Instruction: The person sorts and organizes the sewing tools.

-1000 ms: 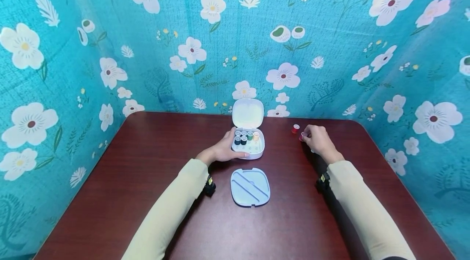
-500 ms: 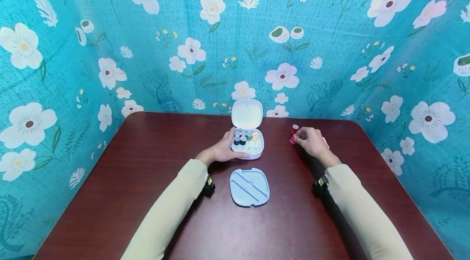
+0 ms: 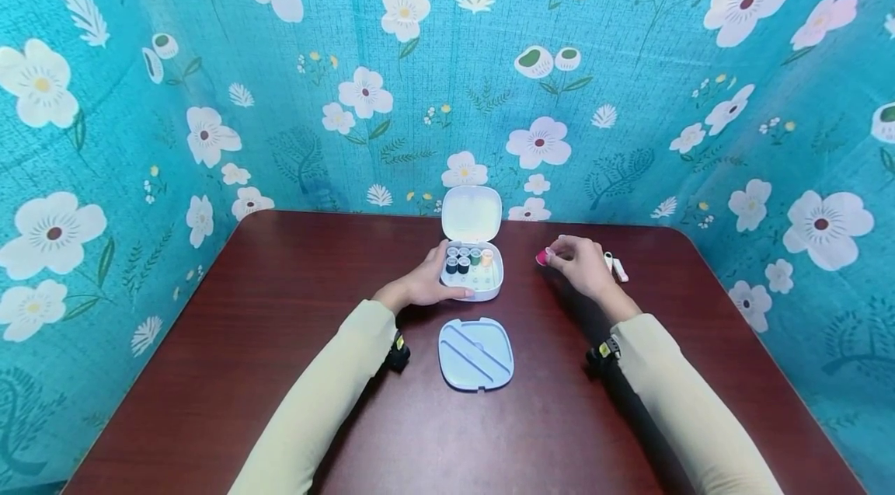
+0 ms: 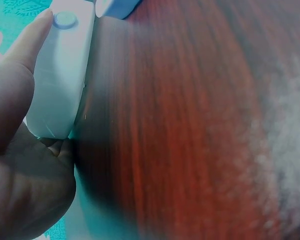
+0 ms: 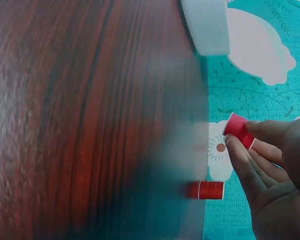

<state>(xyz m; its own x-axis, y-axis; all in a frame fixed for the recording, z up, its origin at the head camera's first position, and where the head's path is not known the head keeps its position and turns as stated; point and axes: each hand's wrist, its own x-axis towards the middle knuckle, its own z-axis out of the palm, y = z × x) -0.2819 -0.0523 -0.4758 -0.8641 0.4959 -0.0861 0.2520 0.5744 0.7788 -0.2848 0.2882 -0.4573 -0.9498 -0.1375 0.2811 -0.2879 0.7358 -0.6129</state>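
My left hand (image 3: pixel 423 285) grips the left side of an open white sewing box (image 3: pixel 484 295), thumb along its front. In the left wrist view the thumb tip lies beside a round button (image 4: pixel 65 20) on the box. Several thread spools stand inside: dark ones (image 3: pixel 451 266), a green one (image 3: pixel 475 256) and a peach one (image 3: pixel 487 256). To the box's right, my right hand (image 3: pixel 586 266) pinches a pinkish-red thread spool (image 5: pixel 238 131) between thumb and fingertips, tilted. A second red spool (image 5: pixel 211 190) stands upright on the table, mostly hidden behind the hand in the head view.
A pale blue lid-like tray (image 3: pixel 477 355) with a diagonal channel lies in front of the box. Small white items (image 3: pixel 619 270) lie right of my right hand. The box's raised lid (image 3: pixel 471 214) stands near the table's back edge, before a flowered teal curtain (image 3: pixel 419 91).
My right hand has picked up the pinkish-red spool and moved left toward the box, uncovering the small white items. The left hand has stayed on the box.
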